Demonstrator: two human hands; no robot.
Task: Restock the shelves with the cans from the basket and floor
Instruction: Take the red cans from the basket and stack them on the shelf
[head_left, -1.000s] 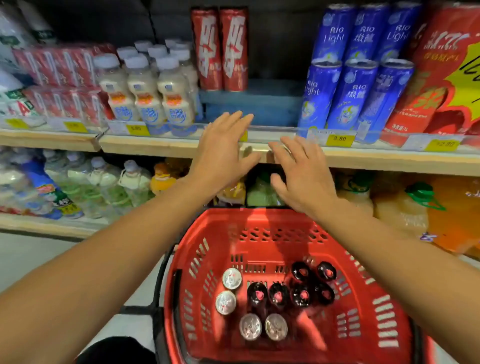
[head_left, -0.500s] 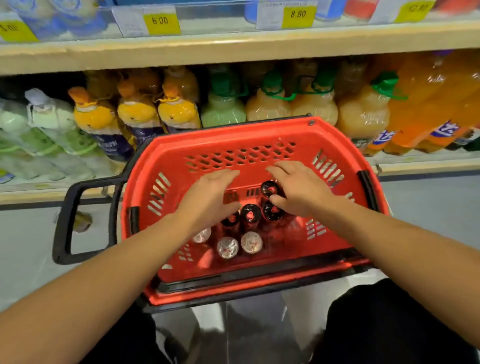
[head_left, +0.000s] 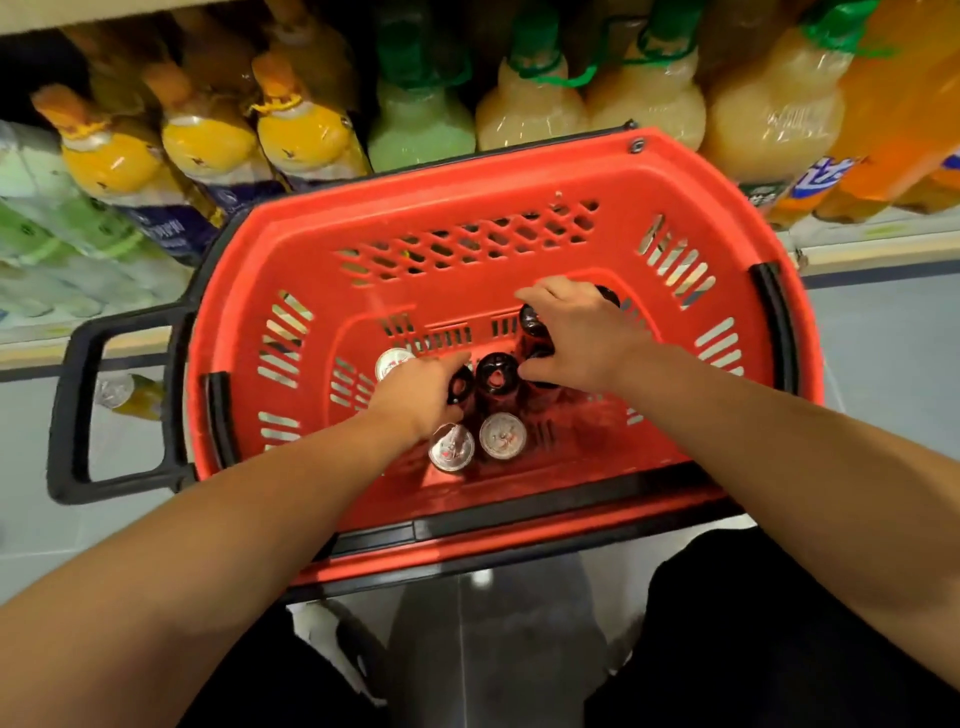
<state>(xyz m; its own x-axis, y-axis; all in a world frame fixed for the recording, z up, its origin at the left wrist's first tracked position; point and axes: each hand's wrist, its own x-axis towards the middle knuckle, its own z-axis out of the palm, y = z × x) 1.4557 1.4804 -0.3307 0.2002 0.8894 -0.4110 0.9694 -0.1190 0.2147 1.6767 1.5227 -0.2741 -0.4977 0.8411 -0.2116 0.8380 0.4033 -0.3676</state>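
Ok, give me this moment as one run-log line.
stage: picking cans | left hand: grips black-topped can | right hand: grips black-topped cans | red plastic basket: silver-topped cans untouched | shelving: pending

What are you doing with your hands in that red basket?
A person is reaching into the red basket with both hands to pick up cans for the shelves. The left hand has its fingers curled round a black-topped can. The right hand is closing on other dark cans farther back. Two silver-topped cans stand untouched near the front. One more can lies on the floor to the left, beside the basket's black handle.
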